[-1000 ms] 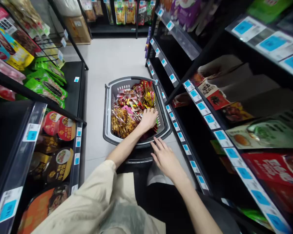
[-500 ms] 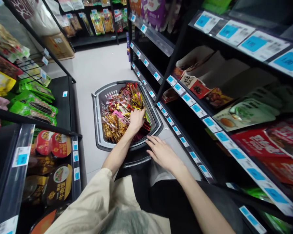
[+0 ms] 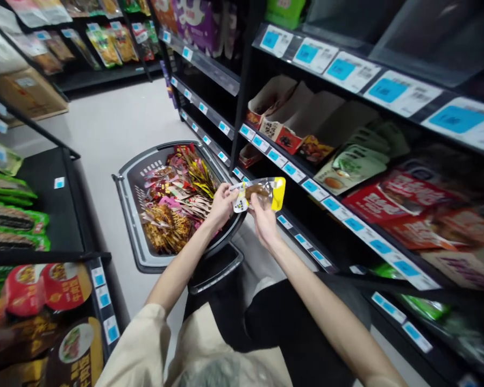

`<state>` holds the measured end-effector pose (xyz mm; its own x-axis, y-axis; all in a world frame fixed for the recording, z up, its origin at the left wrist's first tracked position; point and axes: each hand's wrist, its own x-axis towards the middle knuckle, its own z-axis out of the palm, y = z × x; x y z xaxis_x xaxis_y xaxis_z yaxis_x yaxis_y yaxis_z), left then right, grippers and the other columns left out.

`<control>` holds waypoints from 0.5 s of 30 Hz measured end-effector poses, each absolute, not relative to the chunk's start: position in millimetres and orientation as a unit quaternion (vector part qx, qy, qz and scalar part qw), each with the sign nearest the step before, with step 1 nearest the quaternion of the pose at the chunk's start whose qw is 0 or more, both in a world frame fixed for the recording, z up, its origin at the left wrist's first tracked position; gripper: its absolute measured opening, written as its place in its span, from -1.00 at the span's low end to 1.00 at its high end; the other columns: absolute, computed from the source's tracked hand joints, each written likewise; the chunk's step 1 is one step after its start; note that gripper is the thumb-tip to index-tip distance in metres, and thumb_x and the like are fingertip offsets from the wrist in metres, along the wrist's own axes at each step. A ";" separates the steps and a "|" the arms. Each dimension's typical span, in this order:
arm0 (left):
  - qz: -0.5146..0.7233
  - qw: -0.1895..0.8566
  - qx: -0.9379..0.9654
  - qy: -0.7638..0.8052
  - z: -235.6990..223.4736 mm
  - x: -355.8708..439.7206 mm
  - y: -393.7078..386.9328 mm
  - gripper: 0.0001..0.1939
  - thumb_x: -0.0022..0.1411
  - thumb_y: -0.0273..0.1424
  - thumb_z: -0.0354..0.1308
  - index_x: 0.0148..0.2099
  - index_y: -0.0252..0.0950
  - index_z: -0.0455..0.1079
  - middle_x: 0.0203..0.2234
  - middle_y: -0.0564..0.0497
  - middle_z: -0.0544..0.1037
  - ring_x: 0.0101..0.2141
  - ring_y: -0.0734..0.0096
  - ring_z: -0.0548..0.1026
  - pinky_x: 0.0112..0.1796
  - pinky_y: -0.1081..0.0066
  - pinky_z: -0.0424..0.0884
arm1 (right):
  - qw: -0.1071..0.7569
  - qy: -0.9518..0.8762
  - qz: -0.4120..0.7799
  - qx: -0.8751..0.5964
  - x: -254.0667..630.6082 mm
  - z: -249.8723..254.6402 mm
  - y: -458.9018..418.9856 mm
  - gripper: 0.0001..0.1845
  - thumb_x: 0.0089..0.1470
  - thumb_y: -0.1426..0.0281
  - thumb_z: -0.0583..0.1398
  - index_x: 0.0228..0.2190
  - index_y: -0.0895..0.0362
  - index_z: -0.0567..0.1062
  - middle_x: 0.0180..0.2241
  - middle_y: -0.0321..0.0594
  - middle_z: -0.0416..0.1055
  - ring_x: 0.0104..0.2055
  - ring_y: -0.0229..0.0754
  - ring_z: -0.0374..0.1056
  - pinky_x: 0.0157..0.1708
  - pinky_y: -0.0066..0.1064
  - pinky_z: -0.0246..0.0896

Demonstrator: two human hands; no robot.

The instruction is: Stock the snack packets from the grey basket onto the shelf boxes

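Between my two hands is a small snack packet (image 3: 262,194), clear with brown contents, a white label end and a yellow end. My left hand (image 3: 222,205) pinches its white end. My right hand (image 3: 263,217) grips it from below, thumb on the clear middle. The packet is held above the right rim of a grey shopping basket (image 3: 134,236) on the floor. Inside the basket lie many snack packets (image 3: 181,188), red, pink, yellow and golden brown, heaped together. The basket's black handle (image 3: 221,269) hangs down on the side nearest me.
Close on the right, shelving with price tags (image 3: 314,189) holds open cartons (image 3: 272,99), pale green pouches (image 3: 347,166) and red packets (image 3: 399,199). On the left, a black shelf (image 3: 60,209) carries green packets and red-lidded tubs (image 3: 64,285). A cardboard box (image 3: 28,94) stands at the back left.
My left hand has come up out of the basket with a snack packet, and my right hand has joined it on the packet. The view has swung to the right.
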<state>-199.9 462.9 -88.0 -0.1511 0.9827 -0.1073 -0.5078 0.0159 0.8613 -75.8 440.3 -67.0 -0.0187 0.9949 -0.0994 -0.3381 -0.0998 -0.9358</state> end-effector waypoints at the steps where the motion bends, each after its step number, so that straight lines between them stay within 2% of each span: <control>1: 0.619 0.594 0.314 0.406 -89.5 -196.4 460.9 -0.39 -0.09 -0.11 0.56 -0.24 -0.21 0.21 -0.42 0.16 0.44 -0.45 0.54 0.46 -0.40 0.52 0.43 | 0.585 -0.349 0.594 -0.428 -74.5 -66.7 447.0 -0.49 0.01 0.03 0.42 -0.11 0.07 0.56 -0.03 -0.16 0.61 0.05 -0.05 0.53 0.02 -0.24 0.48; 3: 0.581 0.606 0.366 0.401 -91.5 -192.4 457.8 -0.40 -0.10 -0.15 0.57 -0.19 -0.23 0.26 -0.35 0.14 0.47 -0.42 0.52 0.50 -0.39 0.51 0.46 | 0.607 -0.305 0.597 -0.427 -69.0 -65.9 457.4 -0.50 -0.09 0.08 0.49 -0.20 0.11 0.56 -0.16 -0.18 0.64 -0.03 -0.06 0.57 -0.01 -0.25 0.48; 5: 0.548 0.618 0.401 0.395 -93.2 -190.6 456.1 -0.37 -0.09 -0.16 0.57 -0.08 -0.24 0.33 -0.26 0.08 0.52 -0.36 0.46 0.54 -0.36 0.47 0.50 | 0.588 -0.276 0.628 -0.427 -62.3 -64.5 463.4 -0.51 -0.17 0.13 0.53 -0.27 0.13 0.57 -0.27 -0.22 0.64 -0.13 -0.08 0.59 -0.07 -0.27 0.50; 9: 0.521 0.616 0.440 0.395 -95.4 -187.7 454.7 -0.38 -0.02 -0.15 0.55 0.00 -0.29 0.41 -0.17 -0.02 0.58 -0.24 0.37 0.56 -0.27 0.43 0.53 | 0.550 -0.251 0.675 -0.423 -54.3 -58.6 465.0 -0.51 -0.27 0.19 0.57 -0.31 0.16 0.61 -0.33 -0.25 0.64 -0.27 -0.15 0.57 -0.21 -0.36 0.48; 12: 0.523 0.605 0.450 0.397 -94.3 -185.8 454.3 -0.36 -0.07 -0.17 0.58 0.00 -0.28 0.42 -0.19 -0.02 0.60 -0.26 0.37 0.56 -0.33 0.47 0.50 | 0.549 -0.244 0.681 -0.418 -52.8 -52.4 463.8 -0.55 -0.23 0.21 0.55 -0.32 0.18 0.63 -0.34 -0.24 0.64 -0.30 -0.16 0.56 -0.26 -0.37 0.45; 15: 0.568 0.598 0.408 0.391 -90.7 -185.4 456.3 -0.32 -0.13 -0.18 0.61 -0.02 -0.24 0.39 -0.24 0.02 0.62 -0.35 0.42 0.56 -0.39 0.49 0.47 | 0.593 -0.197 0.663 -0.413 -50.3 -48.0 463.4 -0.68 -0.14 0.28 0.50 -0.33 0.15 0.63 -0.32 -0.29 0.63 -0.27 -0.20 0.53 -0.27 -0.41 0.41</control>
